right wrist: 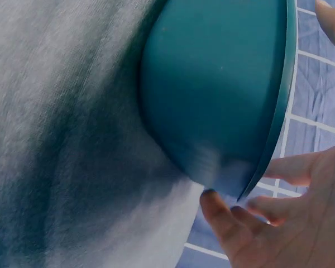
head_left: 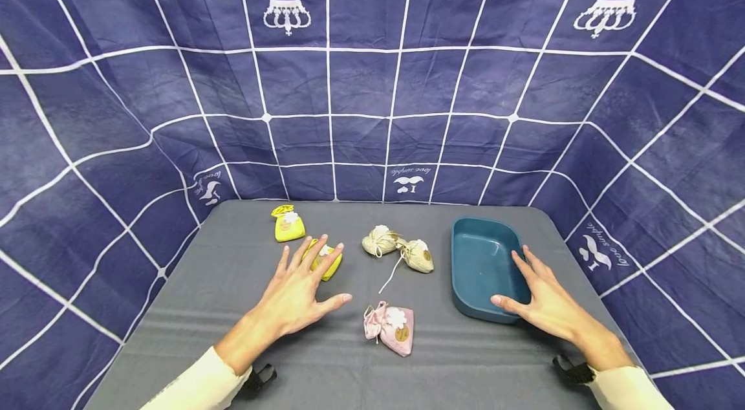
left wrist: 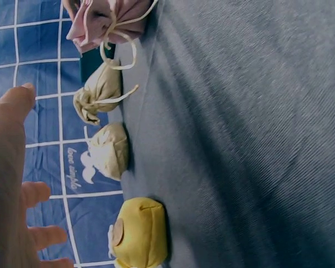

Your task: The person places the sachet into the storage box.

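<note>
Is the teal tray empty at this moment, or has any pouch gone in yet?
Empty. The head view shows the teal tray's bare bottom; the pink pouch, both beige pouches and both yellow pouches lie on the grey table.

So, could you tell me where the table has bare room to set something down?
Free: the near strip of the table before the pink pouch, and the far edge behind the tray. Crowded: the middle, around the beige pouches.
</note>
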Tool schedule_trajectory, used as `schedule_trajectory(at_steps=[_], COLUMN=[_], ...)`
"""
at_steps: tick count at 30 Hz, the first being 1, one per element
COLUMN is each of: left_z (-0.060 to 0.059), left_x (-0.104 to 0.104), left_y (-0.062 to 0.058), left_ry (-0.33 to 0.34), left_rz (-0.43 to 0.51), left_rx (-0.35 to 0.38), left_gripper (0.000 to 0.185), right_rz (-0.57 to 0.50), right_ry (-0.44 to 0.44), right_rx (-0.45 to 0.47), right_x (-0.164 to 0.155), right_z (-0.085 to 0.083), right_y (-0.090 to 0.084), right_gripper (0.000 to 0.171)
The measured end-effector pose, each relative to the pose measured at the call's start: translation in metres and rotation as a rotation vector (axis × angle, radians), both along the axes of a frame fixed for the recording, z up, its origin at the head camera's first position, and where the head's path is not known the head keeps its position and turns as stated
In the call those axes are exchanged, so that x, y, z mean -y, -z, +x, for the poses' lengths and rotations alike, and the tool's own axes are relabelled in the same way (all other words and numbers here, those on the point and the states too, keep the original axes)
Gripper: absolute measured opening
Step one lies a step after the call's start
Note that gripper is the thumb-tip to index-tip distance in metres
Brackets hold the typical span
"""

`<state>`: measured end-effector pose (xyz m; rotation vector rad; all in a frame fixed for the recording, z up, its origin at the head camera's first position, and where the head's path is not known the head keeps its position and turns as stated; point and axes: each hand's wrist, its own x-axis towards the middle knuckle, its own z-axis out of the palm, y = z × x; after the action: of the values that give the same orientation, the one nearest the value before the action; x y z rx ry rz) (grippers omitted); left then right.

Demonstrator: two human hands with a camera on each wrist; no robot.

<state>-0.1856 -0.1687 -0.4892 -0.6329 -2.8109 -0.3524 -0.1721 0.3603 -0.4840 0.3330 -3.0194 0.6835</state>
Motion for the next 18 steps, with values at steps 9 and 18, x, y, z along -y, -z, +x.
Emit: schedule_trajectory(at_steps=[9, 18], left_z=[0.003, 0.006], left_x=[-0.004, -0.014], left_y=[0.007, 0.009], left_ry=[0.052, 0.107], left_rz=[0.017, 0.021], left_rx=[-0.025, 0.049], left_gripper=[0.094, 0.093], right_rz=[0.024, 0.030], right_ry=[-0.012, -0.045], right_rx=[-0.006, -0.007], right_x=[-0.009, -0.013], right_z=[0.002, 0.001], right_y=[0.001, -0.002], right_gripper=[0.138, 0.143])
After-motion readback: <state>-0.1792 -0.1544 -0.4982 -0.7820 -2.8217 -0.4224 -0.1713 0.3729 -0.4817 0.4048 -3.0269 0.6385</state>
